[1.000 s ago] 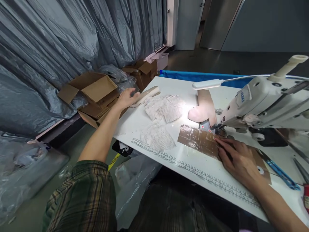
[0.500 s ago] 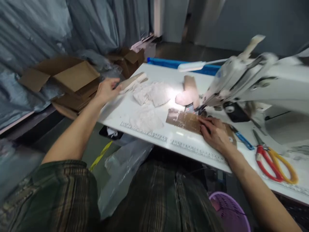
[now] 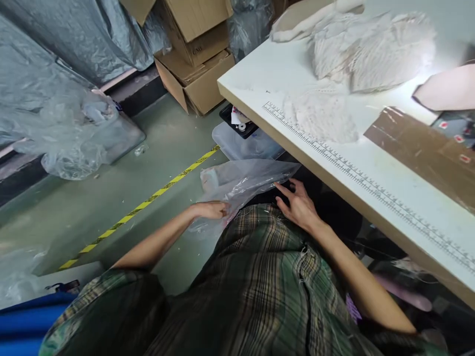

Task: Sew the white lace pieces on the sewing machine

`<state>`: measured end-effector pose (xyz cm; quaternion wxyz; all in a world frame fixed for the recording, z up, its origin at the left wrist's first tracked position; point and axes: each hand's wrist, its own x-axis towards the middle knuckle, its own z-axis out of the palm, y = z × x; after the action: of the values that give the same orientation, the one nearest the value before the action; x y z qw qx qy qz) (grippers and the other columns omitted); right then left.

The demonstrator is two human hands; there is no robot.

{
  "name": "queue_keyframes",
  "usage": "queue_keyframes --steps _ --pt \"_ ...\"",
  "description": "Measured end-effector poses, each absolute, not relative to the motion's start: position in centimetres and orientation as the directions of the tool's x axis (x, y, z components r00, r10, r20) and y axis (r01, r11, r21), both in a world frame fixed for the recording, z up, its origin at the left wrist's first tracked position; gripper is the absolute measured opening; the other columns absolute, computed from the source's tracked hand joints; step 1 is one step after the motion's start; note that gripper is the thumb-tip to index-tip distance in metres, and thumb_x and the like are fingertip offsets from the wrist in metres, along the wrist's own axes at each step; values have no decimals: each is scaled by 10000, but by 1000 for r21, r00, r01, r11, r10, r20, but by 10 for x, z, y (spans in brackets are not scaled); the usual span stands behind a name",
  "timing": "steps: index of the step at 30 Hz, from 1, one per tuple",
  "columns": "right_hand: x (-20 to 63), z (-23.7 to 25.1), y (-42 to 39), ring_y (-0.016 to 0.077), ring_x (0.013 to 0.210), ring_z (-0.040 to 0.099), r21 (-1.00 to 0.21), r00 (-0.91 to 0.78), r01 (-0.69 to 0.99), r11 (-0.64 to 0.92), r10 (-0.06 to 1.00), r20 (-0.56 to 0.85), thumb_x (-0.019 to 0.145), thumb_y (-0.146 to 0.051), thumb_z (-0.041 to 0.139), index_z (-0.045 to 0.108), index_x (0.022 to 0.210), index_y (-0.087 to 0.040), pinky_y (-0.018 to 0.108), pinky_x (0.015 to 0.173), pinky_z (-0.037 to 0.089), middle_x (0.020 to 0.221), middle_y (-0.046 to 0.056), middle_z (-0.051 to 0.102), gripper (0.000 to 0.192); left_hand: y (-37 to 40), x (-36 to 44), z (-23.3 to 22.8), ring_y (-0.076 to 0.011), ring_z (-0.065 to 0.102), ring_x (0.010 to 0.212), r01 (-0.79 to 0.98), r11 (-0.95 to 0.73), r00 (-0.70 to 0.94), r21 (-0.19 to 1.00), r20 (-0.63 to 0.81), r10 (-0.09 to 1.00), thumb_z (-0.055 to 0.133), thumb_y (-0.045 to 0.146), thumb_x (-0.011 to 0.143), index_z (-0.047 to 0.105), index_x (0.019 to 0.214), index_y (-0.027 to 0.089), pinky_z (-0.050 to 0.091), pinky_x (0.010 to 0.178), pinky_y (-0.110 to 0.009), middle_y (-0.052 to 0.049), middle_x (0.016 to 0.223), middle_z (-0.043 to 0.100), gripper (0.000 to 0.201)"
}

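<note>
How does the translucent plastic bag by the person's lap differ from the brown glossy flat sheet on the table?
The translucent plastic bag is see-through and colourless; the brown glossy flat sheet looks opaque.
The bag is loose and creased below the tabletop; the sheet lies flat on it.
The left hand and right hand are at the bag, none on the sheet's visible part.
Both catch light.
</note>
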<state>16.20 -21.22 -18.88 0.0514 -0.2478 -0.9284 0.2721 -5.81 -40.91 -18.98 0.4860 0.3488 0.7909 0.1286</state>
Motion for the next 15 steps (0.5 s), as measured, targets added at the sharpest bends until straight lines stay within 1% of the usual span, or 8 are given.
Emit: queue_keyframes --steps 2,3,5,7,8,10,12,15 --pt "137 -221 -211 391 1303 464 -557 -824 511 655 557 -101 900 -351 548 613 1331 -187 570 1021 456 1479 195 359 466 -414 -71 -217 -377 562 1260 394 776 -474 493 -614 631 679 485 756 612 1258 166 474 1027 -436 -182 1312 619 599" --pt "126 -231 -210 402 1349 404 -590 -792 538 602 600 -111 888 -358 559 591 1349 -163 575 1054 423 1497 204 309 502 -415 -82 -224 -386 420 1393 373 800 -564 469 -570 597 622 492 802 483 1393 123 397 1108 -462 -223 1463 473 710" --pt "103 -241 -207 386 1365 370 -685 -715 562 464 689 -119 878 -386 567 513 1400 -124 535 1070 412 1484 220 301 587 -420 -108 -230 -348 99 1528 336 829 -731 447 -432 529 497 493 889 170 1536 61 227 1206 -480 -248 1623 124 843" --pt "83 -241 -204 366 1310 417 -778 -620 558 290 769 -158 861 -401 588 425 1431 -87 489 1023 444 1422 249 373 671 -426 -133 -233 -303 -33 1539 319 827 -808 462 -323 492 430 498 936 34 1554 78 151 1228 -465 -219 1645 -9 846" --pt "74 -240 -203 354 1254 461 -809 -584 549 208 788 -194 853 -395 597 394 1431 -68 467 980 465 1367 260 428 694 -429 -143 -235 -304 22 1539 316 822 -813 474 -312 492 434 511 943 89 1553 105 176 1221 -460 -210 1643 68 811" --pt "59 -236 -203 318 1107 545 -841 -552 533 88 790 -267 840 -367 598 382 1400 -40 422 876 498 1218 244 538 683 -432 -156 -244 -331 298 1470 310 813 -758 493 -388 525 491 522 938 355 1472 164 308 1164 -457 -189 1538 384 657" --pt "47 -234 -208 262 929 590 -854 -569 518 43 763 -307 829 -345 586 433 1342 -50 366 758 509 1042 173 610 611 -432 -157 -257 -312 552 1259 308 806 -643 506 -513 568 550 479 941 559 1291 185 452 1046 -455 -144 1323 598 458" --pt "38 -227 -229 173 675 542 -874 -630 485 6 696 -345 786 -349 606 545 1219 -98 288 598 466 784 39 597 504 -425 -141 -276 -233 635 1046 315 766 -464 560 -613 639 583 396 955 624 1167 171 551 906 -416 -82 1204 633 312"
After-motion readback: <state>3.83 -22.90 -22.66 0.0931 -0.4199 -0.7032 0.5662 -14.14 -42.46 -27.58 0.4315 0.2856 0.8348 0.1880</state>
